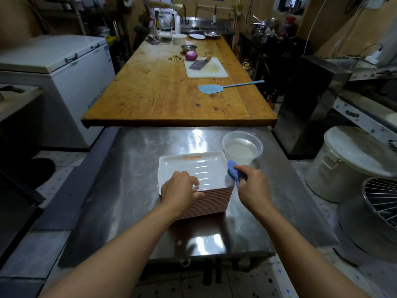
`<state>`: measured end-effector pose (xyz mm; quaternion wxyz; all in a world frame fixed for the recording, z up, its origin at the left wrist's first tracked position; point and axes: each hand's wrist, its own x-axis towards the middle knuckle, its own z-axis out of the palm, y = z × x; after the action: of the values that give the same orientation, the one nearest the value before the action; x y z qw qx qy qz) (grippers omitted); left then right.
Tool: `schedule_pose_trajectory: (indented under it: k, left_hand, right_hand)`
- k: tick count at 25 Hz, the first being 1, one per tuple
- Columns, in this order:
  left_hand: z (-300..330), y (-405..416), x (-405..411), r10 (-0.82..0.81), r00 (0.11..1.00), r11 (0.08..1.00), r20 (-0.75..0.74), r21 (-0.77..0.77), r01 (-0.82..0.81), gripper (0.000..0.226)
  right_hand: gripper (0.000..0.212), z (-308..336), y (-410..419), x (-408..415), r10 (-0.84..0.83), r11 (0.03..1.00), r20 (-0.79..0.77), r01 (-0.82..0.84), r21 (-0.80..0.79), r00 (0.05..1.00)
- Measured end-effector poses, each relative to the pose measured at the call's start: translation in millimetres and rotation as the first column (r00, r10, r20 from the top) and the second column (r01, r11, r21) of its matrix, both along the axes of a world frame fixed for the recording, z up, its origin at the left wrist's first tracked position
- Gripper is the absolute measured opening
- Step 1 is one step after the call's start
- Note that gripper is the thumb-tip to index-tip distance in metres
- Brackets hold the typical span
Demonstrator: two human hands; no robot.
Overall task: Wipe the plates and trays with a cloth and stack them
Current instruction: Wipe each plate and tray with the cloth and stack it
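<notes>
A stack of several rectangular trays (206, 203), white inside with pink edges, stands on the steel table (133, 168). The top tray (193, 166) carries an orange logo near its far rim. My left hand (179, 190) rests on the near edge of the top tray, with its fingers curled over the rim. My right hand (250, 183) grips a blue cloth (233, 172) at the stack's right edge.
A clear plastic bowl of cloudy water (242, 147) sits just behind the stack on the right. Beyond is a wooden table (167, 97) with a blue fly swatter (214, 88), cutting board and cleaver (204, 66). A white bucket (343, 166) and a wire rack (382, 196) stand to the right.
</notes>
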<state>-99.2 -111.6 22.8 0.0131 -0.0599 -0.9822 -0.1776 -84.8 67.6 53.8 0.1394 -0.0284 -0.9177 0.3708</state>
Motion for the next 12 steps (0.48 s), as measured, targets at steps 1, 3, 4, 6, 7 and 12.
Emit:
schedule_pose_trajectory:
  k: [1, 3, 4, 6, 7, 12]
  left_hand:
    - [-3, 5, 0, -0.022, 0.999, 0.999, -0.039, -0.051, 0.02, 0.016]
    - [-6, 9, 0, -0.04, 0.993, 0.994, -0.115, -0.103, 0.029, 0.013]
    - [-6, 9, 1, -0.045, 0.992, 0.993, -0.121, -0.11, 0.032, 0.014]
    - [-4, 6, 2, -0.054, 0.989, 0.995, -0.141, -0.088, 0.042, 0.011]
    - [-3, 5, 3, -0.06, 0.984, 0.997, -0.167, -0.067, 0.049, 0.008]
    - [16, 11, 4, -0.05, 0.939, 0.999, -0.34, -0.026, 0.044, 0.01]
  right_hand:
    - [0.023, -1, 3, 0, -0.013, 0.999, 0.014, 0.013, -0.041, 1.0]
    - [0.026, -5, 10, 0, -0.043, 0.993, 0.045, 0.048, -0.107, 0.998]
    - [0.028, -7, 14, 0, -0.052, 0.986, 0.065, 0.062, -0.153, 0.997]
    - [0.031, -7, 17, 2, -0.069, 0.967, 0.081, 0.086, -0.24, 0.994]
    - [0.032, -6, 19, 2, -0.085, 0.957, 0.079, 0.103, -0.272, 0.993]
    - [0.033, -1, 28, -2, -0.125, 0.925, 0.085, 0.147, -0.35, 0.989]
